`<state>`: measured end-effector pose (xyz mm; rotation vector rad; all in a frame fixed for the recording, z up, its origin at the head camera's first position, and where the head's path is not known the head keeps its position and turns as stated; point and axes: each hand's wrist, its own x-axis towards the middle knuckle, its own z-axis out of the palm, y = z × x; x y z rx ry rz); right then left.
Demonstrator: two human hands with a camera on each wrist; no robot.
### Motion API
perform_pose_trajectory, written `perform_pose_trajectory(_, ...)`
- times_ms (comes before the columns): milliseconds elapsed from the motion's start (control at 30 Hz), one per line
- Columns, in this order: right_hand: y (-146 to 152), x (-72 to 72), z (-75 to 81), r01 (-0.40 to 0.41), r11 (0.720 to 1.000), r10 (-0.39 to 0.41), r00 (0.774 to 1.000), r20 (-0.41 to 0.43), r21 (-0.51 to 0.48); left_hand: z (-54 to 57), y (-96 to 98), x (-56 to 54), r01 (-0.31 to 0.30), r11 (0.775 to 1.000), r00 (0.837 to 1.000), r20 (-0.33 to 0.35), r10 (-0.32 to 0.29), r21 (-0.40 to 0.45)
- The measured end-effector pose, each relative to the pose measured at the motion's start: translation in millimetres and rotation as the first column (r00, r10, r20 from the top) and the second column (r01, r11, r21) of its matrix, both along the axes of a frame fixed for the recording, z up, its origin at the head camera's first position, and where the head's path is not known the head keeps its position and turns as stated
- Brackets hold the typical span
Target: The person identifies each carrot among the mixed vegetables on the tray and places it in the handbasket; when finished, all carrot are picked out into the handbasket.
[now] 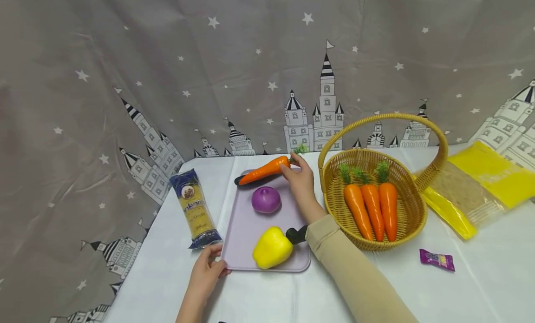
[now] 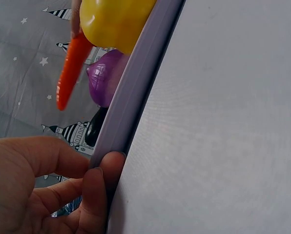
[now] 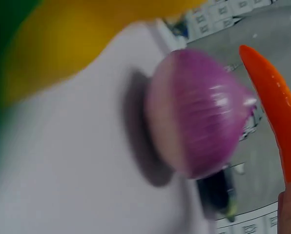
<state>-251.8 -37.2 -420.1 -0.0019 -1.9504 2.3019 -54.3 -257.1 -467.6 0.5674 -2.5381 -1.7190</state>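
Over the far end of the lilac tray (image 1: 244,230), my right hand (image 1: 302,183) holds an orange carrot (image 1: 267,170) by its leafy end. The carrot's tip points left, above a dark eggplant (image 3: 218,190) that it mostly hides in the head view. My left hand (image 1: 205,273) pinches the tray's near left corner between thumb and fingers. A purple onion (image 1: 266,200) sits in the middle of the tray. Nearer to me lies a yellow bell pepper (image 1: 272,248) with a thick dark green stem (image 1: 296,235), close by my right sleeve.
Right of the tray stands a wicker basket (image 1: 418,220) with a tall handle and three carrots (image 1: 371,211) inside. Beyond it lies a yellow, partly clear bag (image 1: 480,188). A small purple wrapped candy (image 1: 436,260) is in front. On the left is a pasta packet (image 1: 195,209).
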Motion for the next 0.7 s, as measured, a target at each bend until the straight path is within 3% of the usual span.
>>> perform_pose_trajectory(300,7.6,16.7,34.6,-0.078,0.994,0.074,0.996,-0.056,-0.078,0.1,-1.7,-1.4,0.004,1.000,1.000,0.015,-0.004,-0.001)
perform_pose_trajectory(500,25.7,39.5,56.0,-0.157,0.979,0.150,0.987,-0.063,-0.131,-1.7,-2.0,-2.1,0.012,1.000,1.000,0.008,-0.013,0.008)
perform_pose_trajectory(700,54.0,65.9,66.7,-0.243,0.966,0.236,0.969,-0.075,-0.089,-1.2,-2.7,-1.4,0.018,1.000,1.000,0.011,-0.018,0.021)
